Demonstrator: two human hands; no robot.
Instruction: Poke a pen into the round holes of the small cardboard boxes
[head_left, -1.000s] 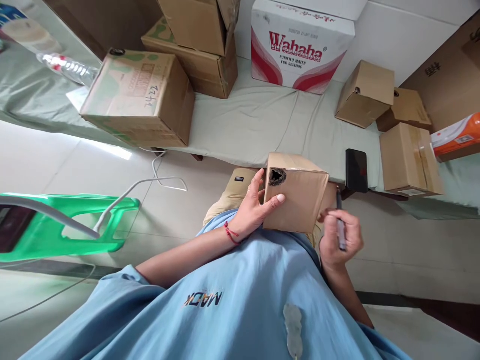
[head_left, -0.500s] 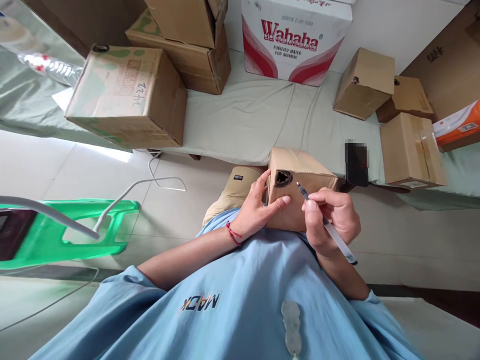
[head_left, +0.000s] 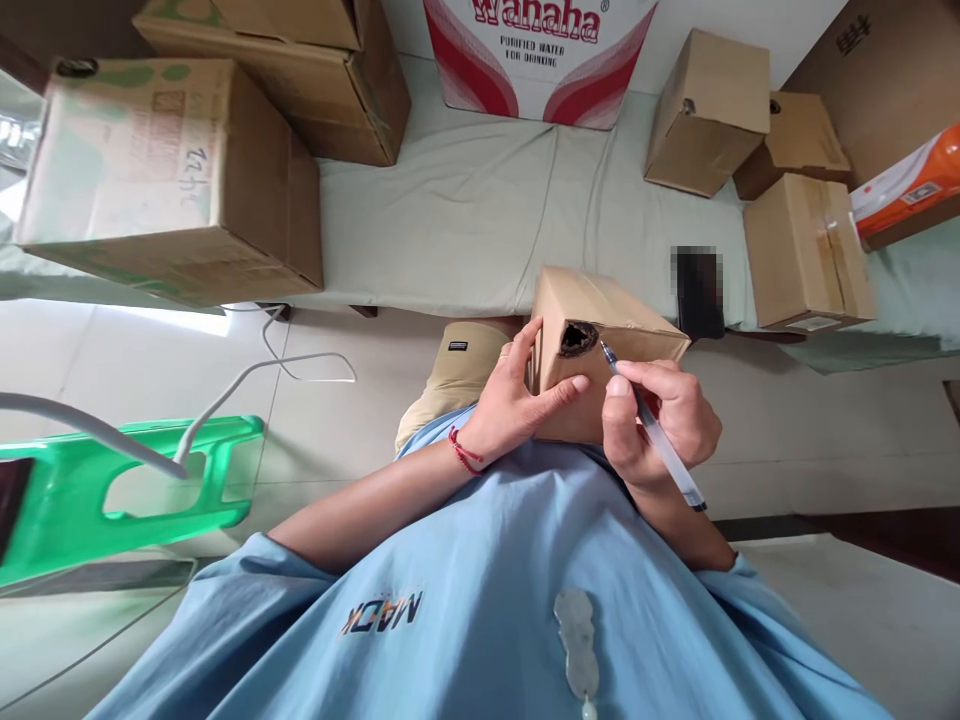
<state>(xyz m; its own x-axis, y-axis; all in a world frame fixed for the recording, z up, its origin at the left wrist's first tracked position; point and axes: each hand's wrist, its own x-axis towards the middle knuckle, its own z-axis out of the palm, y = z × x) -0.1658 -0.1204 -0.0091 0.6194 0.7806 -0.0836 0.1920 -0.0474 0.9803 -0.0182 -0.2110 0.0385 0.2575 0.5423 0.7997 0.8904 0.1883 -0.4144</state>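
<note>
A small cardboard box [head_left: 611, 300] rests at my lap, tilted slightly. Near its upper left corner is a dark, ragged-edged hole [head_left: 577, 338]. My left hand [head_left: 525, 390] grips the box's left side, the thumb lying on the near face below the hole and the fingers along the side. Between thumb and fingers, my right hand [head_left: 664, 415] pinches a pen [head_left: 664, 450] with a clear barrel. The pen's tip points at the right rim of the hole; whether it touches the cardboard I cannot tell.
Beyond my knees, a cloth-covered bench [head_left: 450, 220] carries a large carton [head_left: 150, 170], a white and red water carton [head_left: 540, 70], smaller boxes [head_left: 709, 115] and a dark phone-like object [head_left: 699, 300]. At left stands a green stool [head_left: 172, 510] with a white cable [head_left: 247, 380] across it.
The view has shifted, so the bench items sit higher and further left. The pen tip has come closer to the hole's right rim. My left hand keeps its hold on the box.
</note>
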